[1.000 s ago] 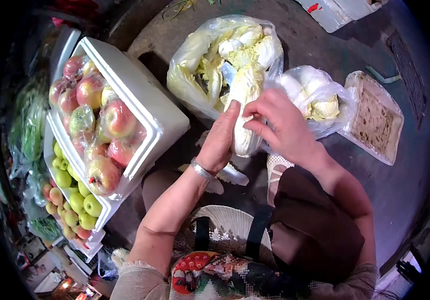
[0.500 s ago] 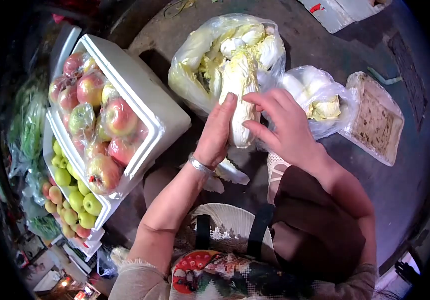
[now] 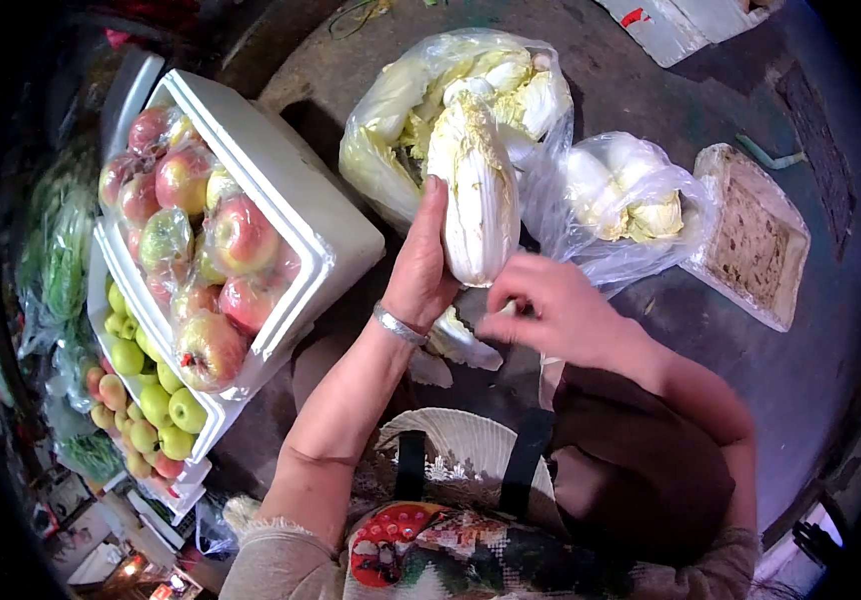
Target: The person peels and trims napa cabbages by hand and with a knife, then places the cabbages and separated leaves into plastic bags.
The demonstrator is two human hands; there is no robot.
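Note:
My left hand (image 3: 425, 255) is wrapped round a napa cabbage (image 3: 473, 200), thumb along its left side, the white base toward me. The yellowish leafy end points away, over an opened plastic bag (image 3: 376, 115) of more cabbages. My right hand (image 3: 561, 312) is just below and right of the base, apart from it, with fingers curled in. A small pale bit shows between thumb and fingers, too little to name. Loose cabbage leaves (image 3: 466, 342) lie on the floor below my hands.
To the left, a white foam box (image 3: 326, 185) holds wrapped apples (image 3: 241, 235); green apples (image 3: 154, 400) sit in another box beside it. On the right are a smaller bag of cabbages (image 3: 641, 195) and a dirty foam tray (image 3: 751, 240). A white box (image 3: 666, 30) stands at the far edge.
My right hand has moved down off the cabbage's side to below its base, its fingers curling in. The cabbage has turned in my left hand, showing a smoother white side.

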